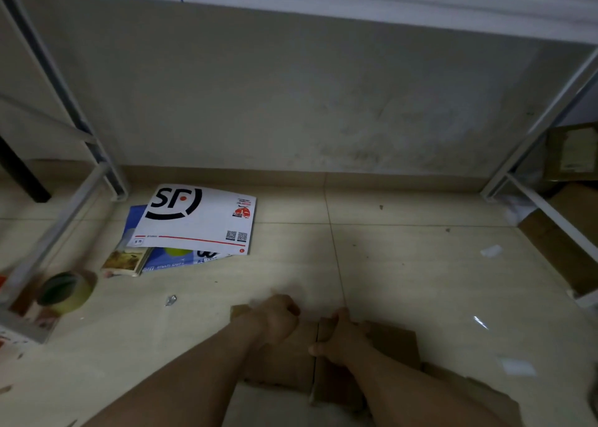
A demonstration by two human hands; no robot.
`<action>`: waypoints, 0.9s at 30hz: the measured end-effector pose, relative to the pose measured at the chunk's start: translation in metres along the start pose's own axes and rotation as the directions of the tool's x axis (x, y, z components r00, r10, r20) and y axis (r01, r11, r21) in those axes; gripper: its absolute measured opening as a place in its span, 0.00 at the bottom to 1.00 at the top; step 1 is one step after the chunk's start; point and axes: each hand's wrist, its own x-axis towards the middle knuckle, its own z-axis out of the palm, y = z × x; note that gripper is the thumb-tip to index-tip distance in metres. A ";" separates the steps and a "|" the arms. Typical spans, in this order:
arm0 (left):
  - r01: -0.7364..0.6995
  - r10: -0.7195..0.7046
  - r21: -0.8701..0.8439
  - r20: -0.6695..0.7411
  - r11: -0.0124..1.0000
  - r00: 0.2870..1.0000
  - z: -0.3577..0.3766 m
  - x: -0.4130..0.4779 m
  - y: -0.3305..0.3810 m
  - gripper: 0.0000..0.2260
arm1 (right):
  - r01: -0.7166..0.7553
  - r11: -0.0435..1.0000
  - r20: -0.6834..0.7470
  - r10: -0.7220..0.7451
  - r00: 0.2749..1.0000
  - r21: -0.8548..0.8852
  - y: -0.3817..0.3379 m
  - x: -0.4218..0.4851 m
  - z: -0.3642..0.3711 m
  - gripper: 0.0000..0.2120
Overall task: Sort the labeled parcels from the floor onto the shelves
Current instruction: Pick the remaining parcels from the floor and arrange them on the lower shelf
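Parcel storeroom or courier pick-up point, not a home. Evidence: bare metal shelving racks (97,164) on a tiled floor (388,248); printed "SF" courier envelope (197,219) lying by the wall; roll of packing tape (66,290); labelled cardboard boxes (572,155) on the right-hand rack; flattened cardboard (394,339) and paper scraps (491,251) on the floor.

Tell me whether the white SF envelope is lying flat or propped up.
Lying flat: the white SF envelope rests logo side up on a blue paper pack on the floor.
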 end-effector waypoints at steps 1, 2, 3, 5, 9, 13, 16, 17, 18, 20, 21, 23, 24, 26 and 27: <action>0.015 -0.015 -0.006 -0.003 1.000 1.000 0.000 0.001 0.000 0.13 | -0.013 1.000 -0.002 0.013 1.000 0.001 -0.001 0.000 0.000 0.49; 0.029 -0.029 -0.010 -0.004 1.000 1.000 0.000 0.001 0.000 0.13 | -0.024 1.000 -0.010 0.024 1.000 -0.004 -0.001 0.000 -0.001 0.46; 0.038 -0.038 -0.015 -0.004 0.999 0.999 0.000 0.000 0.001 0.13 | -0.040 0.999 -0.016 0.040 0.999 -0.016 -0.002 0.000 -0.002 0.44; 0.046 -0.046 -0.024 0.004 0.999 0.999 0.000 -0.001 0.002 0.13 | -0.072 0.996 -0.035 0.071 0.997 -0.042 -0.003 0.000 -0.005 0.43; 0.053 -0.053 -0.012 0.005 0.999 0.999 0.000 -0.010 0.010 0.13 | -0.133 0.991 -0.073 0.134 0.988 0.017 -0.012 -0.005 -0.027 0.52; 0.030 -0.029 -0.056 0.021 0.998 0.999 -0.004 -0.023 0.021 0.14 | -0.101 0.989 -0.167 0.117 0.979 0.104 -0.021 -0.020 -0.057 0.47; 0.004 -0.005 -0.125 -0.004 0.992 1.000 -0.009 -0.033 0.029 0.12 | -0.007 0.968 -0.196 0.058 0.979 0.249 -0.027 -0.029 -0.078 0.42; -0.001 -0.001 -0.144 -0.016 0.990 1.000 -0.012 -0.036 0.031 0.12 | 0.026 0.942 -0.200 0.044 0.979 0.335 -0.030 -0.032 -0.083 0.40; -0.005 0.001 -0.172 -0.021 0.985 1.000 -0.015 -0.039 0.033 0.14 | 0.053 0.897 -0.205 0.043 0.978 0.439 -0.032 -0.035 -0.088 0.38; -0.002 0.001 -0.307 -0.005 0.952 1.000 -0.021 -0.048 0.035 0.18 | 0.086 0.715 -0.188 0.063 0.980 0.693 -0.037 -0.040 -0.095 0.35; 0.019 -0.013 -0.419 0.016 0.908 1.000 -0.024 -0.054 0.036 0.20 | 0.095 0.596 -0.168 0.068 0.983 0.797 -0.040 -0.042 -0.098 0.34; 0.069 -0.033 -0.597 0.070 0.799 0.997 -0.030 -0.064 0.035 0.25 | 0.110 0.438 -0.151 0.060 0.987 0.892 -0.046 -0.048 -0.102 0.28; 0.088 -0.025 -0.644 0.107 0.760 0.994 -0.032 -0.067 0.036 0.28 | 0.123 0.407 -0.153 0.043 0.987 0.905 -0.047 -0.051 -0.103 0.26; 0.104 0.018 -0.708 0.163 0.698 0.987 -0.036 -0.073 0.038 0.31 | 0.137 0.337 -0.142 -0.010 0.990 0.931 -0.048 -0.057 -0.103 0.22; 0.100 0.038 -0.738 0.169 0.667 0.985 -0.037 -0.076 0.041 0.30 | 0.135 0.277 -0.125 -0.054 0.991 0.951 -0.048 -0.059 -0.103 0.21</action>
